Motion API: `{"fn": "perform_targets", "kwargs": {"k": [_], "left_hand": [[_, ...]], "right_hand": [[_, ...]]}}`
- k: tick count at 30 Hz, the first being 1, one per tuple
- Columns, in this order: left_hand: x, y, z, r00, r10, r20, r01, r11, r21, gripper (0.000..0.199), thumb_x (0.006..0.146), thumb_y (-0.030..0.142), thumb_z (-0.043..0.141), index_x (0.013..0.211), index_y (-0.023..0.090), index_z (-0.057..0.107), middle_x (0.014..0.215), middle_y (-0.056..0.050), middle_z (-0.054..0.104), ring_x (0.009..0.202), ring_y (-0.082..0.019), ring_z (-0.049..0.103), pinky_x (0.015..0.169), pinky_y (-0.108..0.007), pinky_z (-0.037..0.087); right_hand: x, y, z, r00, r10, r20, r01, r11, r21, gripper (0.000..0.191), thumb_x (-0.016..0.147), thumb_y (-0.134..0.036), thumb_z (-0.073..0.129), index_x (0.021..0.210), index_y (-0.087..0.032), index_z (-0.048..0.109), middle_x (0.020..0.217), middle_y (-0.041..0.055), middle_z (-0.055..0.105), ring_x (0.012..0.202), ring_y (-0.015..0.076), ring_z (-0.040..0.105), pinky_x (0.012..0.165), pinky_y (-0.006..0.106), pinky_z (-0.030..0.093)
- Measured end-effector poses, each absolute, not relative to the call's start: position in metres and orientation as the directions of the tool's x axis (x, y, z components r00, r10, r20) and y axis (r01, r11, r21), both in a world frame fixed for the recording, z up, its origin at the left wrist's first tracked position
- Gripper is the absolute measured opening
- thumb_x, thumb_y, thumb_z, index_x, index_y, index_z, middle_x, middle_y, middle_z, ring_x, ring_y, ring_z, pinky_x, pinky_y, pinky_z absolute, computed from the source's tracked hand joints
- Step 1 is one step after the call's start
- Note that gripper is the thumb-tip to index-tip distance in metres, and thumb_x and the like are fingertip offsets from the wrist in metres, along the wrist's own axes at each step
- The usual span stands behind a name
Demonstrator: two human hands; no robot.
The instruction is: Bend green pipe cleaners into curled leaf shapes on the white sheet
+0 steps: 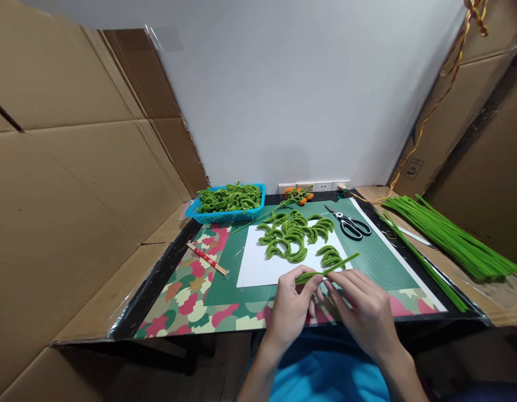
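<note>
Green pipe cleaners (345, 261) are pinched between both hands above the front edge of a white sheet (252, 271). My left hand (294, 298) is closed on a bent part of them, thumb on top. Fingers of my right hand (361, 304) close on the same pieces close by, and one straight end sticks out up and to the right. Just beyond my hands, a small group of curved green pieces (330, 257) lies on the sheet. Farther back spreads a larger cluster of curled green pieces (290, 231).
A blue basket (225, 216) full of bent green pieces stands at the back left. Black-handled scissors (353, 226) lie right of the sheet. Orange flowers (299, 195) rest by the wall. Wrapped chopsticks (207, 258) lie left; long green pipe cleaners (451, 237) are heaped right. Cardboard walls (74, 167) flank the table.
</note>
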State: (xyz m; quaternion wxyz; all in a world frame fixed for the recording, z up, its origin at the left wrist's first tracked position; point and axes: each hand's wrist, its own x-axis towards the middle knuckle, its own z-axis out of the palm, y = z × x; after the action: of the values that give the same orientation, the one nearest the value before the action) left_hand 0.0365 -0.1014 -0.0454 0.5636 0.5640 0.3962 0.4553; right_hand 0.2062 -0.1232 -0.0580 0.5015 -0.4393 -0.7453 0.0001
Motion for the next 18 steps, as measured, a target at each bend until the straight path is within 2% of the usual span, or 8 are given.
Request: {"fn": "perform_targets", "kwargs": {"k": [5, 10, 18], "left_hand": [[0.0360, -0.1019, -0.0437, 0.301, 0.951, 0.072, -0.085, -0.048, 0.995, 0.036, 0.096, 0.051, 0.070, 0.093, 0.015, 0.064, 0.071, 0.001, 0.061, 0.045, -0.007, 0.049, 0.044, -0.019, 0.038], [0.0362, -0.1005, -0.0433, 0.308, 0.949, 0.067, -0.111, -0.034, 0.993, 0.031, 0.098, 0.046, 0.069, 0.102, 0.016, 0.064, 0.078, 0.000, 0.064, 0.048, -0.006, 0.053, 0.046, -0.017, 0.039], [0.0365, -0.0954, -0.0444, 0.232, 0.971, 0.055, -0.134, -0.024, 0.991, 0.034, 0.092, 0.046, 0.076, 0.104, 0.014, 0.070, 0.084, -0.004, 0.072, 0.045, -0.007, 0.057, 0.037, -0.016, 0.035]], "right_hand": [[0.2028, -0.1248, -0.0575, -0.117, 0.639, 0.760, 0.664, 0.619, -0.419, 0.015, 0.101, -0.015, 0.064, 0.111, -0.021, 0.073, 0.091, 0.0072, 0.077, 0.079, 0.0218, 0.070, 0.071, 0.032, 0.051], [0.2044, -0.1227, -0.0635, -0.062, 0.599, 0.798, 0.661, 0.624, -0.417, 0.017, 0.099, -0.012, 0.067, 0.111, -0.021, 0.074, 0.093, 0.0070, 0.078, 0.080, 0.0212, 0.073, 0.074, 0.031, 0.053], [0.2048, -0.1192, -0.0652, -0.057, 0.606, 0.793, 0.617, 0.646, -0.449, 0.018, 0.099, -0.009, 0.066, 0.112, -0.020, 0.073, 0.096, 0.0072, 0.078, 0.085, 0.0206, 0.073, 0.076, 0.031, 0.056]]}}
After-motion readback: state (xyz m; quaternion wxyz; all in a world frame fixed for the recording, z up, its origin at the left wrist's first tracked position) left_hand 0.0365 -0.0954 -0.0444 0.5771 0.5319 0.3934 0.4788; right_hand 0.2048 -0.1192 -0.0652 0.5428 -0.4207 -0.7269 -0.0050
